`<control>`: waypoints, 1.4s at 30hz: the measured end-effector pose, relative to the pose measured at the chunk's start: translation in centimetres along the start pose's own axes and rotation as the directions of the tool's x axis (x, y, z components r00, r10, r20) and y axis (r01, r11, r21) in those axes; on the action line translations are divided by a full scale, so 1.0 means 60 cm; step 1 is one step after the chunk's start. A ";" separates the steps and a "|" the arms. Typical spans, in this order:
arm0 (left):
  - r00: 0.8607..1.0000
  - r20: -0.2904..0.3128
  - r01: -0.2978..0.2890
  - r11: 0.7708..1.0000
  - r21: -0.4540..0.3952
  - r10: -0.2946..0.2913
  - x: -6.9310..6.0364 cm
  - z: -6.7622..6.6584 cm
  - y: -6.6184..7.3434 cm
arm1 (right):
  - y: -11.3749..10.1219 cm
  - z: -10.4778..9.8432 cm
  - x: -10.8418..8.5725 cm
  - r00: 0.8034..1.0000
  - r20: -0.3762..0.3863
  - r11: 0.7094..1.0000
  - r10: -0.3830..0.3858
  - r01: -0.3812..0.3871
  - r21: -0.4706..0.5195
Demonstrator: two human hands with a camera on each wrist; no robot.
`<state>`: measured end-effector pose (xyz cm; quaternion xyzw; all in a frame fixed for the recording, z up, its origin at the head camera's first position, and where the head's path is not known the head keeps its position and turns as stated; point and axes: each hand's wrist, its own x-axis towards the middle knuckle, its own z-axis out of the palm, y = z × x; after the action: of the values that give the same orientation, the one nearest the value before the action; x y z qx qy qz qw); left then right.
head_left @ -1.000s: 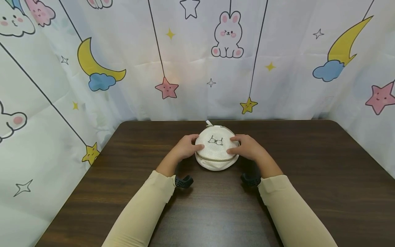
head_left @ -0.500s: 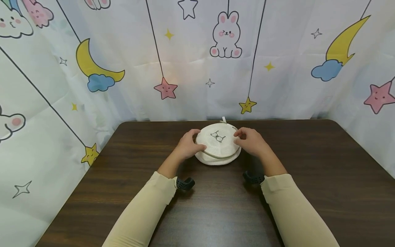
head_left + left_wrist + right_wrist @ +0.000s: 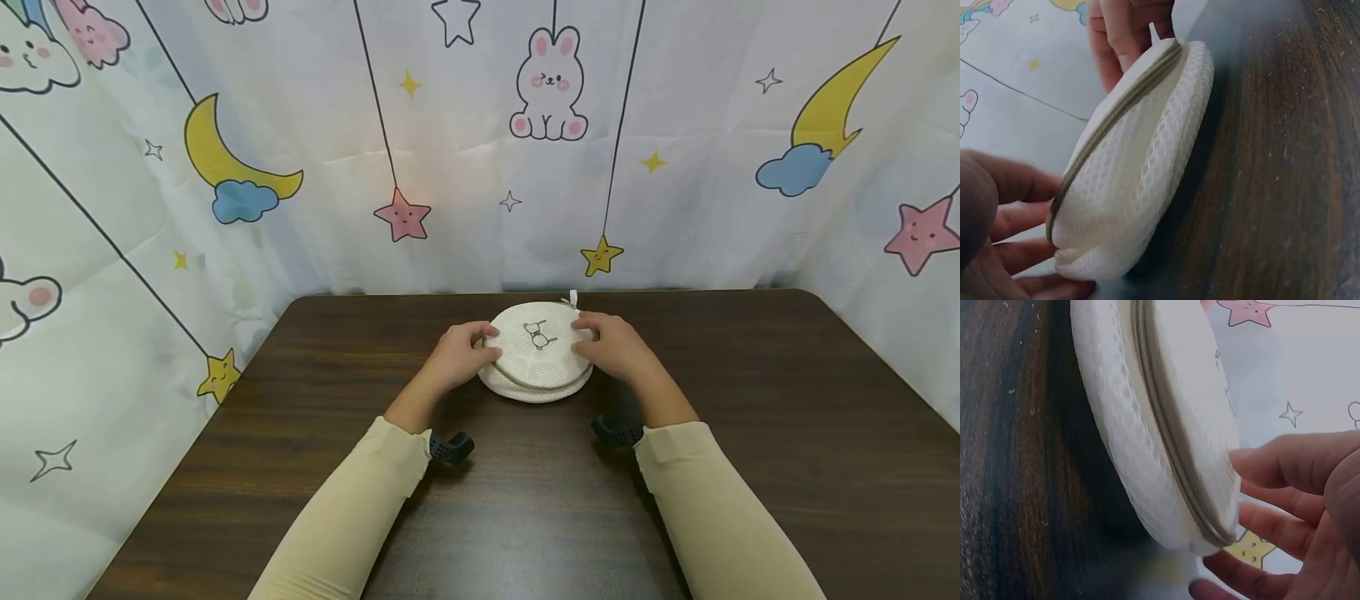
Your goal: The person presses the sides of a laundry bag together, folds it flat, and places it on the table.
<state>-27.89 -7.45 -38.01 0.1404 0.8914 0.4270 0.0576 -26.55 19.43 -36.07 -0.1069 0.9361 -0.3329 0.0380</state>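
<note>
A round white mesh laundry bag (image 3: 537,346) with a small dark line print on top rests on the table (image 3: 480,517). A greenish-brown zipper (image 3: 1110,122) runs round its side, and a white tab (image 3: 573,297) sticks up at the far right of its rim. My left hand (image 3: 459,354) holds the left edge between thumb and fingers. Across from it, my right hand (image 3: 611,343) grips the right edge, its thumb (image 3: 1272,462) on the top face and its other fingers at the rim. The bag's underside is hidden.
Behind the dark wooden table hangs a white curtain (image 3: 480,158) printed with moons, stars and a rabbit. A black band (image 3: 452,448) is on the left wrist and another black band (image 3: 617,432) on the right.
The bag has turned clockwise between my hands: its tab has swung from the far middle to the right and the print has tilted. The bag has also shifted slightly right.
</note>
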 end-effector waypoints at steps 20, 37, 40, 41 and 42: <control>0.987 -0.074 0.120 0.962 -0.246 -0.142 0.003 0.001 -0.002 | -0.012 -0.006 -0.002 0.995 0.090 0.998 0.046 -0.049 0.032; 0.962 0.048 0.232 0.712 -0.663 -0.268 0.009 0.001 0.005 | -0.019 -0.012 -0.007 0.993 0.102 0.998 0.053 -0.055 0.011; 0.971 0.017 0.211 0.824 -0.526 -0.237 0.007 -0.004 0.001 | -0.022 -0.011 -0.006 0.994 0.104 0.999 0.044 -0.046 0.016; 0.975 -0.001 0.197 0.872 -0.449 -0.221 0.006 -0.006 0.000 | -0.022 -0.011 -0.006 0.994 0.105 0.999 0.037 -0.039 0.016; 0.979 -0.018 0.183 0.909 -0.374 -0.205 0.006 -0.009 -0.002 | -0.022 -0.011 -0.006 0.994 0.104 0.999 0.033 -0.035 0.018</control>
<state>-28.35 -7.80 -37.74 0.0254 0.8057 0.5834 0.0997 -26.06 18.88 -34.72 -0.1078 0.9312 -0.3356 0.0931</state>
